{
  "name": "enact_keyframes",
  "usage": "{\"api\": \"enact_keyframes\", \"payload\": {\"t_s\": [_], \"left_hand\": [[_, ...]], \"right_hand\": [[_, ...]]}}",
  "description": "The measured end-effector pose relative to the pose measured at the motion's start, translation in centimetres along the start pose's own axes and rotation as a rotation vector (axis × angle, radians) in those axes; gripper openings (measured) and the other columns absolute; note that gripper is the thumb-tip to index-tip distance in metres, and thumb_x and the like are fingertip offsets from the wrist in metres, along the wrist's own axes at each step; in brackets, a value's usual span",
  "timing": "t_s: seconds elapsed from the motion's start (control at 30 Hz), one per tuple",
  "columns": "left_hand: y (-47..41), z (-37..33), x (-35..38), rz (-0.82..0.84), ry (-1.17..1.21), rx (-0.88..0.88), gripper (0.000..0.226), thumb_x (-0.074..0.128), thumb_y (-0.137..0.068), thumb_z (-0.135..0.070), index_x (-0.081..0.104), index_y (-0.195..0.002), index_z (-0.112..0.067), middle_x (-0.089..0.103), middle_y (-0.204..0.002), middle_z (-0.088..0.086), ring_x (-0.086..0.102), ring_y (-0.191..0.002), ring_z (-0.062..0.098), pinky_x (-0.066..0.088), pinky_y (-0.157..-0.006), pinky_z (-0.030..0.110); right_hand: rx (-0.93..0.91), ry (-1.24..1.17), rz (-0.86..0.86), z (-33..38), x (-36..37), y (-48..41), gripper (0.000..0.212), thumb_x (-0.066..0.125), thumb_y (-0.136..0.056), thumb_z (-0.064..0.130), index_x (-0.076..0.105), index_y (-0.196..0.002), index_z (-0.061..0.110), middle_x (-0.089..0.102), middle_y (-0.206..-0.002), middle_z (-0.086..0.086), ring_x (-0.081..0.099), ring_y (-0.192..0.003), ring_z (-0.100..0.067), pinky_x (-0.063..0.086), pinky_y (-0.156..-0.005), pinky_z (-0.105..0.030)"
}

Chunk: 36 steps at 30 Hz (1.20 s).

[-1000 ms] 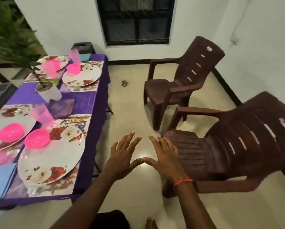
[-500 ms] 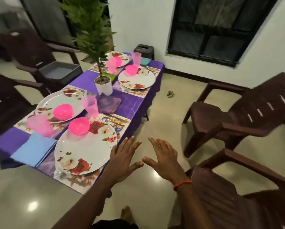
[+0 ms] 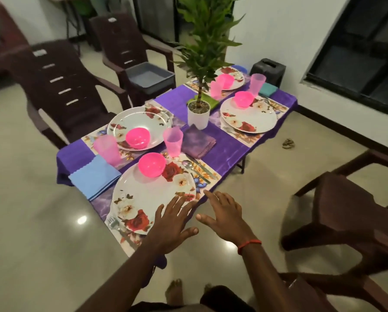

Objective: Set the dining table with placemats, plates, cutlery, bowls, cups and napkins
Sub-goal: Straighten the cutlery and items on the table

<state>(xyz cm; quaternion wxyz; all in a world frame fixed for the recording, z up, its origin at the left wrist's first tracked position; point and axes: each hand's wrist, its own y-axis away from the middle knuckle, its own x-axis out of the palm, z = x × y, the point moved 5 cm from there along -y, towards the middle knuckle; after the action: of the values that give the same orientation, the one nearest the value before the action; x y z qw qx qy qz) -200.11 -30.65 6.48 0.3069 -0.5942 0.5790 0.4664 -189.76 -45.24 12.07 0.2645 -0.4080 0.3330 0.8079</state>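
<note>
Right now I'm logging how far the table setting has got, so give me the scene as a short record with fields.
table: purple cloth, four floral placemats
plates: four floral, one per setting; nearest plate
bowls: four pink, one on each plate; nearest bowl
cups: four pink; one beside the nearest bowl
napkins: blue, purple, green, teal
cutlery: spoon and knife right of the nearest plate, fork left
centre: potted plant
left hand: open, empty, over the nearest plate's edge
right hand: open, empty

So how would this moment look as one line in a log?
stage: table looks fully set | left hand: open, empty, over nearest plate | right hand: open, empty, beside table edge | four places laid
</note>
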Motion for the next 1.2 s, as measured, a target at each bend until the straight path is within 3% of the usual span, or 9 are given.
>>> {"api": "enact_keyframes", "payload": {"t_s": [0.13,0.23,0.3,0.37,0.43,0.6,0.7,0.97,1.2], "left_hand": [[-0.1,1.5,0.1,-0.041,0.028,-0.110,0.092,0.000,-0.081,-0.092,0.018,-0.158,-0.046,0.001,-0.170,-0.014,-0.006,-0.157,0.016,0.006,-0.123,0.057],[0.1,3.1,0.7,-0.108,0.029,-0.232,0.073,0.019,-0.091,-0.084,0.046,-0.146,-0.044,0.024,-0.166,-0.014,0.012,-0.156,0.018,0.015,-0.120,0.052],[0.4,3.6,0.7,-0.222,0.012,-0.341,0.064,0.028,-0.094,-0.077,0.063,-0.131,-0.038,0.057,-0.143,-0.008,0.046,-0.137,0.024,0.033,-0.111,0.046],[1.0,3.9,-0.1,-0.283,-0.033,-0.506,0.053,0.038,-0.095,-0.070,0.072,-0.115,-0.033,0.071,-0.112,-0.007,0.062,-0.112,0.020,0.044,-0.093,0.037],[1.8,4.4,-0.7,-0.287,-0.030,-0.701,0.044,0.047,-0.096,-0.064,0.074,-0.101,-0.030,0.072,-0.102,-0.007,0.065,-0.099,0.015,0.045,-0.079,0.030],[4.6,6.0,0.6,-0.172,0.003,-1.095,0.045,0.043,-0.096,-0.066,0.068,-0.101,-0.028,0.071,-0.098,-0.006,0.069,-0.091,0.019,0.052,-0.079,0.034],[6.0,6.7,1.9,-0.169,0.091,-1.262,0.049,0.046,-0.093,-0.069,0.069,-0.100,-0.027,0.069,-0.100,-0.006,0.066,-0.089,0.018,0.050,-0.077,0.033],[6.7,7.0,3.6,-0.369,0.501,-1.471,0.037,0.072,-0.086,-0.055,0.074,-0.073,-0.021,0.069,-0.072,-0.005,0.067,-0.069,0.017,0.058,-0.071,0.036],[6.5,7.0,4.6,-0.449,0.510,-1.482,0.038,0.070,-0.092,-0.049,0.079,-0.076,-0.015,0.069,-0.070,-0.001,0.065,-0.068,0.018,0.050,-0.066,0.032]], "right_hand": [[-0.086,-0.006,0.100,-0.5,0.1,-4.0,0.076,0.051,-0.091,0.068,0.025,-0.155,0.037,0.016,-0.166,0.000,0.005,-0.153,-0.027,0.017,-0.120,-0.048],[-0.134,0.001,0.154,-1.1,0.6,-7.5,0.071,0.058,-0.088,0.067,0.040,-0.149,0.035,0.031,-0.160,0.000,0.019,-0.147,-0.027,0.033,-0.116,-0.047],[-0.137,-0.039,0.163,-1.5,0.8,-9.7,0.072,0.060,-0.084,0.070,0.047,-0.143,0.031,0.048,-0.147,0.001,0.038,-0.136,-0.026,0.044,-0.107,-0.045],[-0.119,-0.145,0.111,-1.8,1.0,-11.5,0.071,0.063,-0.080,0.071,0.051,-0.135,0.029,0.059,-0.131,0.001,0.053,-0.122,-0.022,0.051,-0.097,-0.042],[-0.113,-0.200,0.098,-2.2,1.5,-13.3,0.062,0.071,-0.083,0.058,0.050,-0.132,0.027,0.062,-0.127,0.002,0.059,-0.117,-0.021,0.053,-0.095,-0.042],[-0.065,-0.260,0.187,-2.7,2.9,-16.0,0.040,0.071,-0.089,0.045,0.052,-0.119,0.026,0.066,-0.105,0.008,0.067,-0.099,-0.018,0.055,-0.084,-0.036],[-0.041,-0.271,0.215,-3.3,3.5,-16.7,0.040,0.070,-0.091,0.044,0.050,-0.120,0.024,0.068,-0.106,0.006,0.067,-0.099,-0.020,0.053,-0.081,-0.034],[-0.079,-0.173,0.285,-3.4,4.6,-18.6,0.020,0.068,-0.093,0.042,0.062,-0.094,0.023,0.066,-0.087,0.009,0.066,-0.084,-0.015,0.047,-0.068,-0.027],[-0.115,-0.136,0.289,-3.5,4.9,-19.2,0.024,0.068,-0.093,0.043,0.069,-0.092,0.019,0.070,-0.084,0.007,0.065,-0.078,-0.013,0.049,-0.065,-0.028]]}}
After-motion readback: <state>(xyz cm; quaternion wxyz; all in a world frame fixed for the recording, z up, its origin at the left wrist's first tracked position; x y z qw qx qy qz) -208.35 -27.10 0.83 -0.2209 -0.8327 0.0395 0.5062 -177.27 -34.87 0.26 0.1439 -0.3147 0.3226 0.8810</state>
